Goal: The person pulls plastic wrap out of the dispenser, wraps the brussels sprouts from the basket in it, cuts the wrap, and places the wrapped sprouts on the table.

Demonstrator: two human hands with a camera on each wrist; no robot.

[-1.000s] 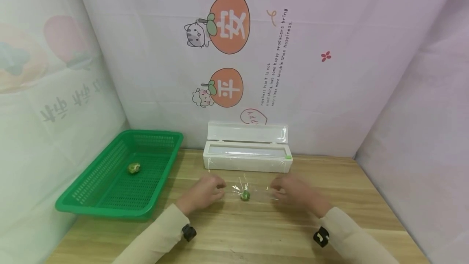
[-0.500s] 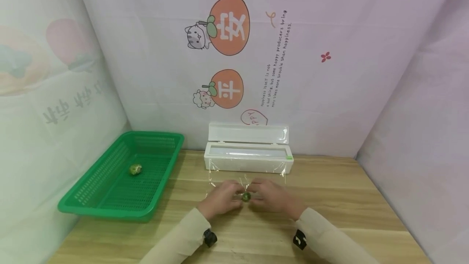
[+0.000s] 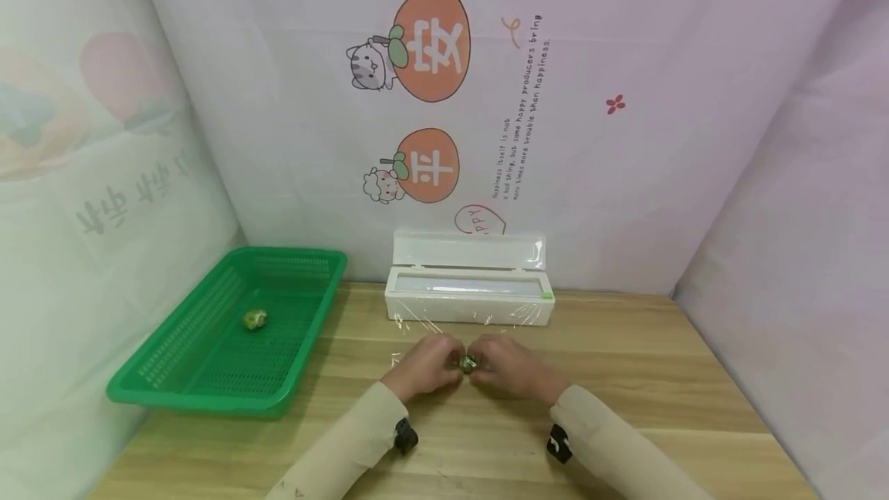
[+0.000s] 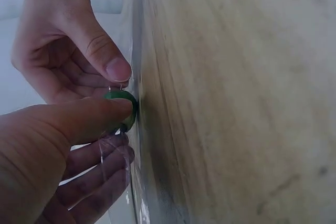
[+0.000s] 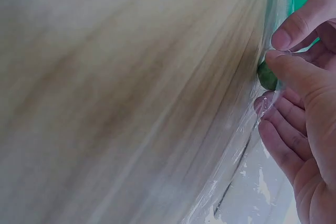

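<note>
A small round green vegetable (image 3: 468, 363), its exact kind unclear, rests low over the tabletop, wrapped in clear cling film (image 3: 424, 321). The film stretches back toward the white dispenser box (image 3: 472, 307). From the left, my left hand (image 3: 429, 365) pinches the film at the vegetable's side; its thumb lies across the green surface in the left wrist view. My right hand (image 3: 510, 367) faces it from the right, thumb and fingers gathering film against the vegetable (image 5: 268, 76). Both hands' fingers are bent and nearly meet. Parts of the vegetable are hidden behind thumbs.
A green plastic basket (image 3: 305, 365) stands at the left with one film-wrapped greenish piece (image 3: 255, 319) inside. The dispenser's clear lid (image 3: 468, 251) is raised against the printed cloth backdrop (image 3: 590, 176). All this sits on a wood-grain table (image 3: 625, 376).
Both hands have come inward from the film's two sides to the vegetable, gathering the film around it. In the last half second they shifted only slightly.
</note>
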